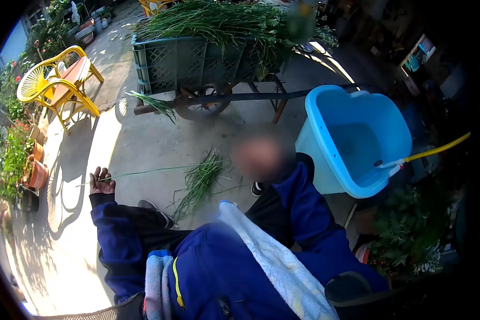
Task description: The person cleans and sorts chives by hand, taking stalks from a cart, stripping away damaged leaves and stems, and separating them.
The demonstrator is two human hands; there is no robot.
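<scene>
My left hand [102, 183] is at the left, palm up with its fingers curled. One long thin green stalk [149, 172] runs across it and stretches right toward the ground pile. My right hand [261, 156] is covered by a blur, so its fingers and anything in them are hidden. Between the hands, a loose pile of green stalks [202, 178] lies on the concrete near my left shoe [157, 212]. Beyond it stands a green plastic crate [170, 64], heaped with more long green stalks [213, 21].
The crate rests on a cart with a wheel [202, 104]. A blue tub [317, 154] with a yellow hose [437, 148] stands at the right. A yellow chair [64, 80] and potted plants [34, 170] are at the left. A light towel [266, 256] hangs over my front.
</scene>
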